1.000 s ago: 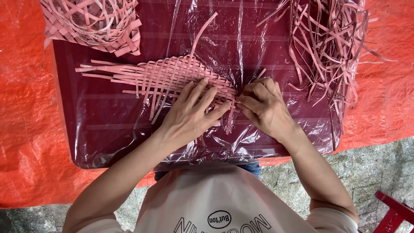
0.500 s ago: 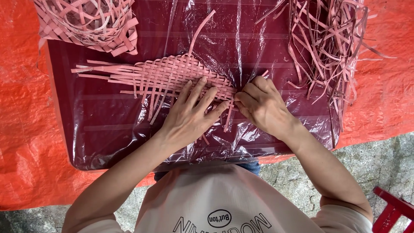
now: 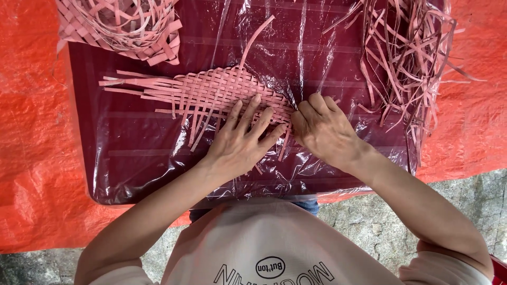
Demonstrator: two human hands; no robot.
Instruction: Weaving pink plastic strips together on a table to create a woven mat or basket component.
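The woven mat [image 3: 222, 95] lay flat on the plastic-covered table [image 3: 132, 163]. The left hand [image 3: 240, 140] pressed on its near edge, fingers spread apart. The right hand [image 3: 325, 129], fingers curled together, pinched a strip [image 3: 284, 141] at the mat's right end. Loose strips [image 3: 406, 58] lay further right.

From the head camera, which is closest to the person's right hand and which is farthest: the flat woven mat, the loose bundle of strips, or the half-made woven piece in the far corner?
From the right hand:
1. Flat woven mat, touching its fingertips at the mat's right end.
2. Loose bundle of pink strips, up and to the right.
3. Half-made woven piece, far top left corner, beyond the mat.
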